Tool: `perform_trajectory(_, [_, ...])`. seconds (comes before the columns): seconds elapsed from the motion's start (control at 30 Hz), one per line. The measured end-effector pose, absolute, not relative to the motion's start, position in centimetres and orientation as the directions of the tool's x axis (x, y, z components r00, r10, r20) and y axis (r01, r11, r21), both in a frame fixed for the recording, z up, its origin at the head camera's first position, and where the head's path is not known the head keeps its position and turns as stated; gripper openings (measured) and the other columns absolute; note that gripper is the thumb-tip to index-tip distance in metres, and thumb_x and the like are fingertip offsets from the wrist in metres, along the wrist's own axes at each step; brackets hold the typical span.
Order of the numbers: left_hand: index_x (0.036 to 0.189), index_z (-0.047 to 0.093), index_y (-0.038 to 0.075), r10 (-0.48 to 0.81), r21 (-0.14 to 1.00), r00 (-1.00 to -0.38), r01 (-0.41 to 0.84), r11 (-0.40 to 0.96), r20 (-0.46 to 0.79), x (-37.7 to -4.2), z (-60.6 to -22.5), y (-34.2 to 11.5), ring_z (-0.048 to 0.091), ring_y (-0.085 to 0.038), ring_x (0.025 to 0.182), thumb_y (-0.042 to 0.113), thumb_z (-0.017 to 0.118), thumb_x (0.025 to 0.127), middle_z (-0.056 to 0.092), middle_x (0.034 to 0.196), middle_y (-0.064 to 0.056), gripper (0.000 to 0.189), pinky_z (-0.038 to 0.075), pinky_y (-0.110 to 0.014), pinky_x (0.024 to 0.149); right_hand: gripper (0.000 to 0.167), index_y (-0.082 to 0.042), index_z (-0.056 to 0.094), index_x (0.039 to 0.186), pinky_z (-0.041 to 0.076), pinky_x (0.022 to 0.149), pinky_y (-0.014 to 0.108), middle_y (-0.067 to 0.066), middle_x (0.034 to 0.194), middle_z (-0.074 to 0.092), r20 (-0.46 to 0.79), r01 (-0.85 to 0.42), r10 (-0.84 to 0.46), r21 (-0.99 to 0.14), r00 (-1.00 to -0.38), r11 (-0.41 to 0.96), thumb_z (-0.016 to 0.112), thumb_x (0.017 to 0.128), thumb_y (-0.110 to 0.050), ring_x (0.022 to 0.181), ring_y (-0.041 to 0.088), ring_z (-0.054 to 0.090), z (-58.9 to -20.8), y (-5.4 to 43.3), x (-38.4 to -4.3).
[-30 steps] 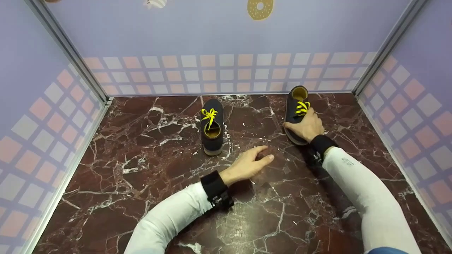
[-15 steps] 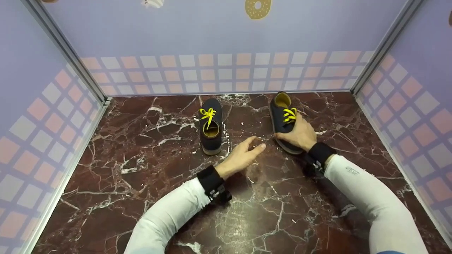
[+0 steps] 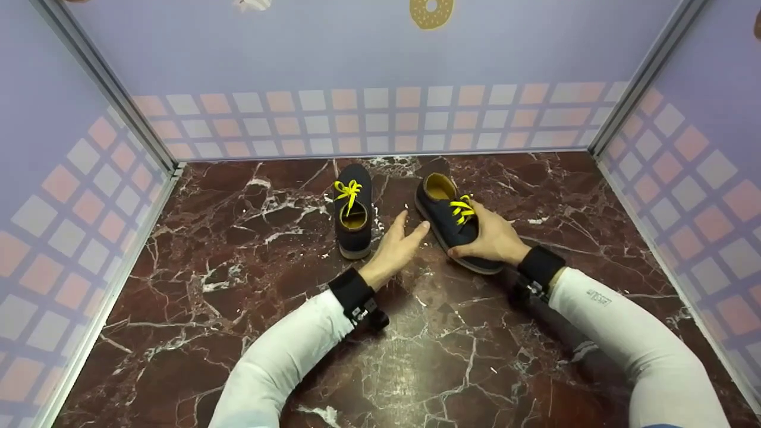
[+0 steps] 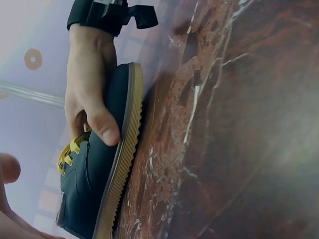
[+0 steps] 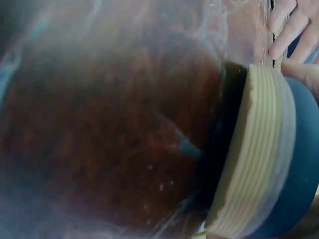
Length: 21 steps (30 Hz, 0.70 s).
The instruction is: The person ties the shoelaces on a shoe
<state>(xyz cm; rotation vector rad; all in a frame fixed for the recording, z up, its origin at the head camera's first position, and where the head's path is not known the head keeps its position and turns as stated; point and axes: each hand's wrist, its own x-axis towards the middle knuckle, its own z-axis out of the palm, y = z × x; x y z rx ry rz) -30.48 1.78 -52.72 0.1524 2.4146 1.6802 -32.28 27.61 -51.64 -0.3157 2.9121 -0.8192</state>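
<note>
My right hand (image 3: 496, 238) grips the front part of a dark lace-up shoe (image 3: 441, 221), thumb on one side and fingers over the other. Its toe points back towards me and its heel slants to the far left. In the left wrist view the thick cream sole (image 4: 118, 184) looks close to the floor; I cannot tell whether it touches. A second matching shoe (image 3: 355, 242), tied with a yellow lace bow (image 3: 348, 191), stands to the left, toe pointing away. My left hand (image 3: 389, 248) holds nothing, fingers extended between the two shoes.
The floor (image 3: 261, 333) is dark red marble pattern with white veins. Purple walls with pink and white squares enclose it at the back (image 3: 392, 119), left (image 3: 65, 226) and right (image 3: 695, 196). Small white flecks lie around the left shoe.
My right hand has brought its shoe leftward and nearer to me, turning the heel to the left. My left hand has shifted slightly left and forward. The other shoe stays put.
</note>
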Motion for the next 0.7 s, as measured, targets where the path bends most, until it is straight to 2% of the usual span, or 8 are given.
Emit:
perform_trajectory(0.13, [0.179,0.026,0.011,0.157,0.936,-0.985,-0.017,0.353,-0.077,-33.0,-55.5,2.0,0.031,-0.033,0.174,0.062,0.054,0.112,0.032,0.186,-0.015,0.089,0.027,-0.048,0.143,0.133,-0.004,0.027,0.177,0.044,0.128,0.068,0.032,0.169,0.052,-0.031,-0.251,-0.312,-0.52,-0.95,0.816,0.1,0.074,-0.049,0.154,0.054,0.054,-51.7,27.8,-31.9])
perform_trajectory(0.23, [0.18,0.023,0.015,0.148,0.945,-0.988,0.001,0.328,-0.051,-34.0,-56.6,2.0,0.028,-0.032,0.175,0.077,0.044,0.11,0.027,0.188,-0.013,0.096,0.026,-0.05,0.143,0.133,-0.005,0.03,0.176,0.046,0.126,0.068,0.03,0.167,0.055,-0.028,-0.313,-0.384,-0.526,-0.923,0.791,0.102,0.072,-0.047,0.152,0.053,0.056,-51.7,28.0,-31.5])
perform_trajectory(0.33, [0.18,0.023,0.011,0.135,0.947,-0.991,0.041,0.319,-0.002,-33.3,-55.4,1.9,0.025,-0.036,0.176,0.087,0.032,0.107,0.024,0.188,-0.016,0.106,0.023,-0.051,0.144,0.132,-0.007,0.032,0.176,0.047,0.125,0.067,0.027,0.166,0.057,-0.024,-0.364,-0.444,-0.532,-0.896,0.764,0.103,0.07,-0.043,0.15,0.052,0.058,-51.6,28.0,-31.3])
perform_trajectory(0.37, [0.18,0.022,0.01,0.132,0.944,-0.991,0.062,0.324,0.02,-34.3,-56.8,1.9,0.024,-0.034,0.176,0.092,0.028,0.104,0.024,0.188,-0.016,0.112,0.022,-0.05,0.144,0.131,-0.006,0.033,0.176,0.046,0.126,0.067,0.027,0.166,0.056,-0.023,-0.38,-0.461,-0.532,-0.887,0.757,0.102,0.07,-0.041,0.15,0.051,0.057,-51.6,28.0,-31.3])
perform_trajectory(0.47, [0.178,0.022,0.002,0.146,0.951,-0.988,0.084,0.296,0.042,-32.8,-54.1,1.7,0.021,-0.037,0.177,0.083,0.023,0.11,0.023,0.188,-0.021,0.106,0.017,-0.05,0.146,0.13,-0.004,0.034,0.175,0.047,0.125,0.067,0.027,0.165,0.058,-0.007,-0.426,-0.505,-0.529,-0.863,0.734,0.101,0.068,-0.037,0.148,0.051,0.059,-51.7,28.1,-31.2])
perform_trajectory(0.57, [0.177,0.026,0.0,0.147,0.959,-0.988,0.091,0.268,0.053,-31.8,-52.5,1.4,0.022,-0.038,0.177,0.08,0.019,0.111,0.026,0.186,-0.022,0.104,0.017,-0.051,0.146,0.128,-0.002,0.036,0.173,0.048,0.124,0.068,0.028,0.164,0.059,0.011,-0.459,-0.534,-0.524,-0.846,0.717,0.101,0.067,-0.034,0.147,0.051,0.059,-51.9,28.2,-31.1])
perform_trajectory(0.6, [0.177,0.028,0.002,0.141,0.963,-0.989,0.079,0.259,0.043,-31.1,-51.3,1.3,0.023,-0.037,0.176,0.082,0.017,0.109,0.028,0.186,-0.021,0.106,0.017,-0.051,0.145,0.128,-0.001,0.036,0.173,0.047,0.124,0.069,0.028,0.164,0.058,0.016,-0.469,-0.541,-0.523,-0.841,0.712,0.1,0.067,-0.033,0.147,0.052,0.059,-51.9,28.2,-31.1])
perform_trajectory(0.7, [0.176,0.033,0.006,0.112,0.96,-0.993,0.067,0.274,0.037,-31.7,-52.0,1.2,0.028,-0.033,0.175,0.095,0.012,0.097,0.035,0.185,-0.015,0.121,0.021,-0.046,0.144,0.127,0.001,0.035,0.173,0.045,0.127,0.07,0.029,0.166,0.055,0.022,-0.487,-0.56,-0.522,-0.828,0.7,0.098,0.067,-0.031,0.15,0.053,0.056,-52.1,28.2,-31.1])
